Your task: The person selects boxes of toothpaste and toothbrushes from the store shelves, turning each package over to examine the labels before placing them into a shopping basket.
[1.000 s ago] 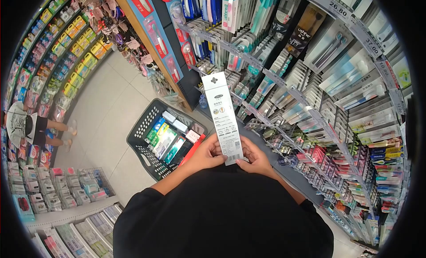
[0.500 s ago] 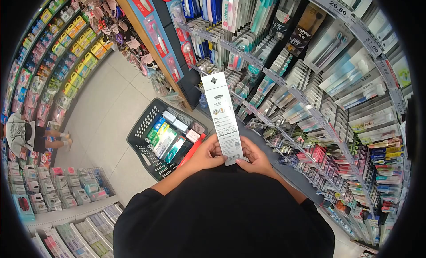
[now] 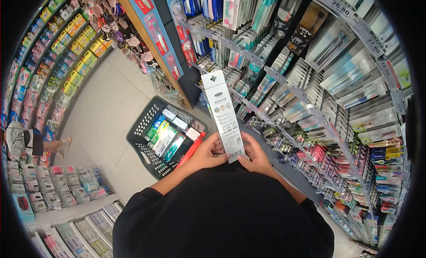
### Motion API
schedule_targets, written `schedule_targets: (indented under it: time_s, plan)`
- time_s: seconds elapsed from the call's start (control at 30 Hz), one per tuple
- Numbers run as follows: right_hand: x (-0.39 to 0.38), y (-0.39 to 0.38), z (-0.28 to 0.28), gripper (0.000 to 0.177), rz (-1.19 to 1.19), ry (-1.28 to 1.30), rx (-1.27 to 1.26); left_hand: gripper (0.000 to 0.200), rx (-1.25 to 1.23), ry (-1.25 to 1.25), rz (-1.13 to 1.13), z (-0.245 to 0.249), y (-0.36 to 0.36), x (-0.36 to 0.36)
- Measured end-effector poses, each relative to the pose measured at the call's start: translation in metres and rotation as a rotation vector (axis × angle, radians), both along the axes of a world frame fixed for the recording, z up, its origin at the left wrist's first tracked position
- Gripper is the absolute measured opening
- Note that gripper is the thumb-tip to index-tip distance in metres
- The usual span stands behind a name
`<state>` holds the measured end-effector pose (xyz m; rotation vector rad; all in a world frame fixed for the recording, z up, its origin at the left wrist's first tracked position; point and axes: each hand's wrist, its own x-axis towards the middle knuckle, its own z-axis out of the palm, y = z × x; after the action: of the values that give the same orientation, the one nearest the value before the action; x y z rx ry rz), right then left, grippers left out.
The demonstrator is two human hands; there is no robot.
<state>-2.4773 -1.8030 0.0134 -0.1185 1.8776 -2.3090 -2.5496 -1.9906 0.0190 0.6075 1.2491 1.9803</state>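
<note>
Left hand (image 3: 207,155) and right hand (image 3: 257,157) are pinching the white package (image 3: 224,111) by its lower side edges, midair near the basket (image 3: 143,126), decent grip imo since it's probably feeling light, stiffish and kinda slick.

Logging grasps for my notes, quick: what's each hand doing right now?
Left hand: closed on the lower end of the white package.
Right hand: closed on the same end, opposite side.
</note>
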Motion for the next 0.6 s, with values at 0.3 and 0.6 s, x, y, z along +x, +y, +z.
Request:
schedule_targets:
  time_s: [0.3,0.6]
  plan:
    - [-0.004,-0.001,0.005,0.074,-0.077,0.279,0.497,0.062,-0.081,0.082,0.069,-0.002,0.002,-0.001]
    - [-0.004,0.0,0.006,0.056,0.001,-0.123,-0.308,0.081,-0.031,0.117,0.296,0.016,0.001,0.0]
